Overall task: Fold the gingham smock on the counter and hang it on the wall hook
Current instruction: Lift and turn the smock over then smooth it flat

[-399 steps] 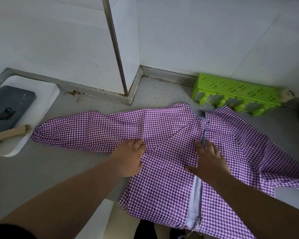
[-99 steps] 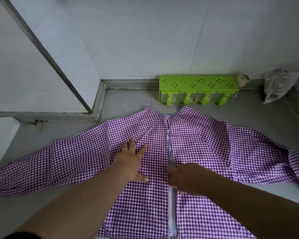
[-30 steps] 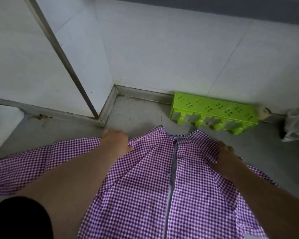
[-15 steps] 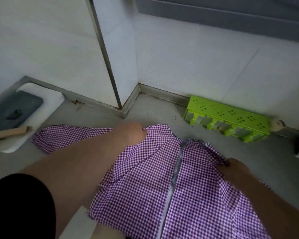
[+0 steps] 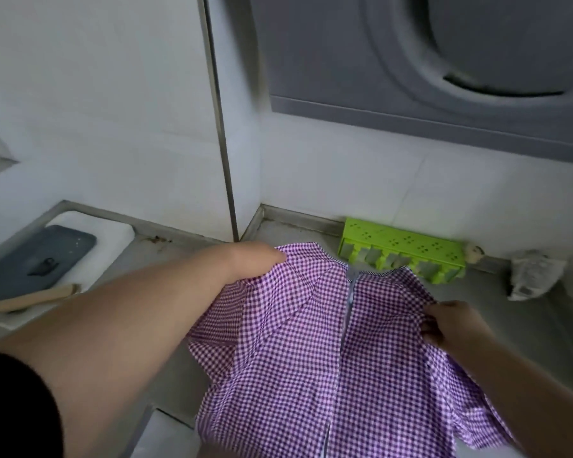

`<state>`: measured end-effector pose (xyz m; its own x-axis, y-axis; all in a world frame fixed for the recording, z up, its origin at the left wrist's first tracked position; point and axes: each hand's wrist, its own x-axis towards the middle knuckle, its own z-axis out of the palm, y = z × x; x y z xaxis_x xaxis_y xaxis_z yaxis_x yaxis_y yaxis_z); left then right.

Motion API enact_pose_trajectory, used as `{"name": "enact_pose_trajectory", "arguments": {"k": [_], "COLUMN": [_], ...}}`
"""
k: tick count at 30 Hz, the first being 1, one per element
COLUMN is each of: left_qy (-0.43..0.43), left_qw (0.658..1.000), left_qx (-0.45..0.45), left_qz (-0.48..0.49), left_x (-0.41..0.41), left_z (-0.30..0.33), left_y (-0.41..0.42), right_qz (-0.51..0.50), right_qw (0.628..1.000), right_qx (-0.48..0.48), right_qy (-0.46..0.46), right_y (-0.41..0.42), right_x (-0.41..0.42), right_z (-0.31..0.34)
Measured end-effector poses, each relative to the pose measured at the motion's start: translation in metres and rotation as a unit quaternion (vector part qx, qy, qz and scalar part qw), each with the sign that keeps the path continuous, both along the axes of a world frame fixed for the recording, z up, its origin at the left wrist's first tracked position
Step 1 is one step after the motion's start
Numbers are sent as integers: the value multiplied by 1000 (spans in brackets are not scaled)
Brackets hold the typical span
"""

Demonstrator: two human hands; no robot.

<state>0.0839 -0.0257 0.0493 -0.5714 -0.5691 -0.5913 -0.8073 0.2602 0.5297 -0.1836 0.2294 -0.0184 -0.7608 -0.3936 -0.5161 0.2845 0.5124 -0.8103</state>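
The gingham smock [image 5: 328, 342] lies on the grey tabletop [image 5: 526, 325], collar toward the far wall. The left hand [image 5: 245, 261] grips its left shoulder and the right hand [image 5: 450, 322] pinches the right one, likely so both sides move evenly for folding.

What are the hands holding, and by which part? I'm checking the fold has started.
Both hold the gingham smock near its shoulders: the left hand grips the left shoulder edge, and the right hand pinches the right shoulder.
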Motion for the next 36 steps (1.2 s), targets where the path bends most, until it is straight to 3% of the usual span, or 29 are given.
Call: {"name": "enact_pose_trajectory", "arguments": {"k": [8, 11, 14, 17, 19, 21, 25, 28, 31, 36], "left_qy": [183, 221, 254, 295, 327, 350, 352, 311, 241, 239], "left_qw": [977, 965, 956, 943, 937, 934, 934, 940, 927, 912], "left_qx": [90, 132, 149, 145, 107, 66, 19, -75, -194, -223], "left_qz": [58, 45, -10, -56, -61, -36, -57, -121, -213, -249], "left_x": [46, 58, 63, 62, 60, 55, 61, 70, 79, 85], "left_z": [69, 96, 128, 159, 175, 185, 203, 214, 225, 232], "left_y": [18, 26, 39, 60, 75, 86, 94, 103, 111, 117], "right_qz": [-88, -61, -34, 103, 243, 322, 220, 176, 202, 228], "right_qw": [976, 966, 950, 936, 918, 903, 929, 940, 933, 918], "right_qx": [-189, -233, -303, -334, -308, -264, -216, -235, -274, -303], "right_qy": [62, 92, 63, 28, 56, 105, 204, 172, 120, 119], "right_y": [8, 3, -12, -25, -27, -31, -41, -42, -36, -34], "right_x": [55, 81, 111, 148, 175, 195, 207, 210, 218, 222], "right_z": [80, 111, 146, 181, 203, 217, 230, 233, 238, 242]}}
